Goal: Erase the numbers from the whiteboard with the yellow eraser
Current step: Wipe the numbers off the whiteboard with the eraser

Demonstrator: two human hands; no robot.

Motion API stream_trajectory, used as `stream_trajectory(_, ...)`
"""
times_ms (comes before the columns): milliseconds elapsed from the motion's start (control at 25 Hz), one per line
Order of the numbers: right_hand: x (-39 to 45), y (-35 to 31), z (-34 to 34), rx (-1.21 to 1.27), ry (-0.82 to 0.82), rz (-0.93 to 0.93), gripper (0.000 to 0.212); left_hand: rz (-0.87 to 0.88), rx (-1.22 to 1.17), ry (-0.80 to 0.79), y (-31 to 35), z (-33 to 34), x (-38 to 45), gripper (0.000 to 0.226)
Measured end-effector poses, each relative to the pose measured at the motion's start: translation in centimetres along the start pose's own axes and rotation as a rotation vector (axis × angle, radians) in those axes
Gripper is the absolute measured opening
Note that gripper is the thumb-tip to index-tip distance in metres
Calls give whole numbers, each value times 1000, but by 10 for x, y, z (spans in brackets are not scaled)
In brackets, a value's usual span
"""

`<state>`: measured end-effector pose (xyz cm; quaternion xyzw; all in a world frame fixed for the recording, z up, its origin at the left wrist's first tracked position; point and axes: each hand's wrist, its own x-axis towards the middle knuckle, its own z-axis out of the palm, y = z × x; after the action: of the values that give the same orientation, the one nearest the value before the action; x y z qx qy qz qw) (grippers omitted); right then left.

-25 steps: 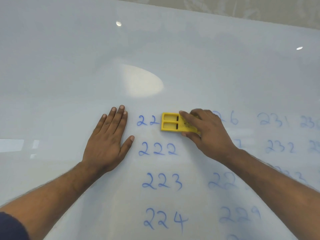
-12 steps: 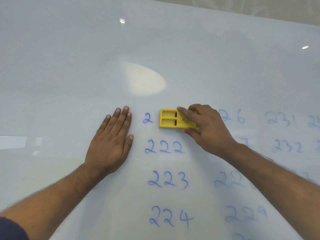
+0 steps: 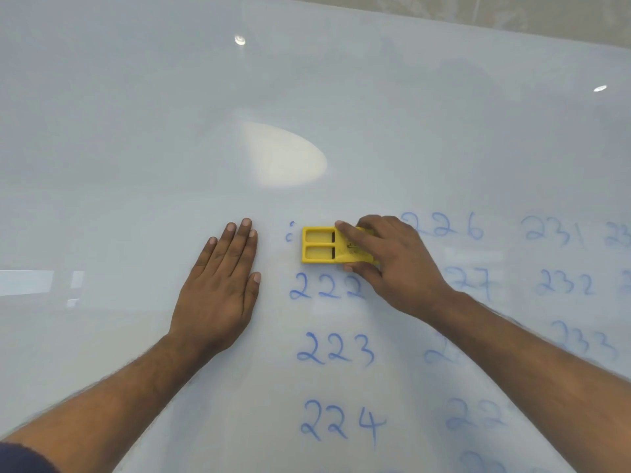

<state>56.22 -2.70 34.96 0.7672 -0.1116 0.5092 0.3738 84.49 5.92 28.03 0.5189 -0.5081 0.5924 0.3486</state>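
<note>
My right hand [image 3: 392, 264] grips the eraser [image 3: 324, 245] on the whiteboard [image 3: 136, 148] above 222 [image 3: 324, 290]; my left hand [image 3: 218, 288] lies flat, open, holding nothing.

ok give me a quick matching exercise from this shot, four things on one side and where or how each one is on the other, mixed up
Things:
1. left hand
2. yellow eraser
3. number 226
4. number 224

Places or states:
A. held against the whiteboard by the right hand
B. lowest full number in the left column
C. flat on the board, fingers together, holding nothing
D. top row, just right of the right hand

Pairs: 1-C, 2-A, 3-D, 4-B
</note>
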Motion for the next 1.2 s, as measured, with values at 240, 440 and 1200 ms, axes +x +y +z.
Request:
stream_trajectory(240,42,-21,14,45,104,120,56,-5,-14,17,2,0,-2,60)
stream_trajectory(440,6,-31,16,32,11,-27,57,4,-5,7,-1,-2,-10,61)
stream_trajectory(1200,-41,-20,2,-19,-52,-53,55,35,-5,-37,2,-2,-25,62)
